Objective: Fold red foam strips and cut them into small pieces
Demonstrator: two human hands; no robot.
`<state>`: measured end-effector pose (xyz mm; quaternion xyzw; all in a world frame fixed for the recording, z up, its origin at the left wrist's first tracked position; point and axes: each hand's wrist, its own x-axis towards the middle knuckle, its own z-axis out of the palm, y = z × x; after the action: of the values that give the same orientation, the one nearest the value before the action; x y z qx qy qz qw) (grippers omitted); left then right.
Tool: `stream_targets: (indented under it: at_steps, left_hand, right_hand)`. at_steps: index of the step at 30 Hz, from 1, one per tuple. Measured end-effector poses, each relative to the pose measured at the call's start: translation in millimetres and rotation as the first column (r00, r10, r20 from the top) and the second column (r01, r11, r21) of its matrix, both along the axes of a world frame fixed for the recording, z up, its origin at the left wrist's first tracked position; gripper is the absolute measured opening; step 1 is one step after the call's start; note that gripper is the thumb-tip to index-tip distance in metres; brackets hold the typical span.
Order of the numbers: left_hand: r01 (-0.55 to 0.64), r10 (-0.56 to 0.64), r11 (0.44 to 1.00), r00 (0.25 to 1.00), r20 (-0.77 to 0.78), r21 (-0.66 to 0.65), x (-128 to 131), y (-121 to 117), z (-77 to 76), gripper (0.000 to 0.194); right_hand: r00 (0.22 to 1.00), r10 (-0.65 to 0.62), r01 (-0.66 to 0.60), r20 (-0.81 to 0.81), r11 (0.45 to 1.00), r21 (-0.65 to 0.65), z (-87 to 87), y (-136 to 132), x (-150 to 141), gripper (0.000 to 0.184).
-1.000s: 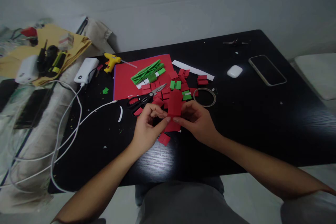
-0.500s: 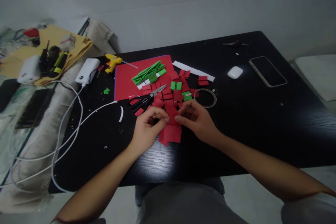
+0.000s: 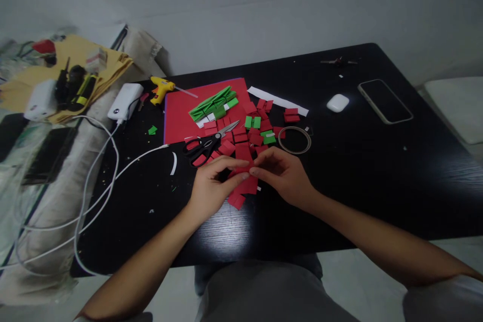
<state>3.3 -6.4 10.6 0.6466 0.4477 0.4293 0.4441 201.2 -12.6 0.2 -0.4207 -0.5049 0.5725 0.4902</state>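
Note:
My left hand [image 3: 212, 184] and my right hand [image 3: 287, 175] meet over the front of the paper pile, fingertips nearly touching. Both are closed in a pinch on a piece of red paper [image 3: 247, 185], which hangs below the fingers. Exactly how the fingers grip it is partly hidden. A small folded red piece [image 3: 236, 201] lies just below my left fingers. Behind the hands are several folded red pieces [image 3: 240, 134] and a few green ones [image 3: 252, 122]. Black-handled scissors [image 3: 206, 148] lie on the pile, left of centre.
A red sheet [image 3: 177, 115] carries a pleated green paper [image 3: 215, 102]. Around it lie a yellow glue gun [image 3: 162, 89], a white paper strip [image 3: 277, 100] and a tape roll [image 3: 310, 142]. A phone [image 3: 385, 102] and white earbud case [image 3: 337, 103] sit right; a cable [image 3: 116, 161] loops left.
My fingertips have come closer together, the left ones moving right. The red paper between them has shifted up slightly, and a small white scrap now shows beside it.

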Motion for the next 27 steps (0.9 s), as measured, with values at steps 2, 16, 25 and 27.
stream_targets:
  at_steps: [2,16,25,27]
  left_hand:
    - [0.007,-0.006,0.999,1.000,-0.013,0.044,-0.8,0.2,0.5,0.017]
    - [-0.015,0.040,0.977,0.993,-0.113,0.215,-2.4,-0.3,-0.3,0.018]
    - [-0.001,0.040,0.961,0.990,-0.134,0.276,-0.6,0.5,1.0,0.014]
    - [0.004,0.036,0.959,0.990,-0.136,0.283,-0.6,0.5,1.0,0.014]
  right_hand:
    - [1.000,0.006,-0.006,0.016,0.999,0.035,1.0,-1.6,0.1,0.022]
    - [0.973,-0.092,0.047,0.213,0.978,0.205,-0.3,-4.1,2.1,0.014]
    - [0.964,-0.111,0.044,0.241,0.962,0.270,-4.1,-3.4,2.2,0.013]
    - [0.963,-0.113,0.042,0.243,0.959,0.282,-4.5,-2.9,2.4,0.014]
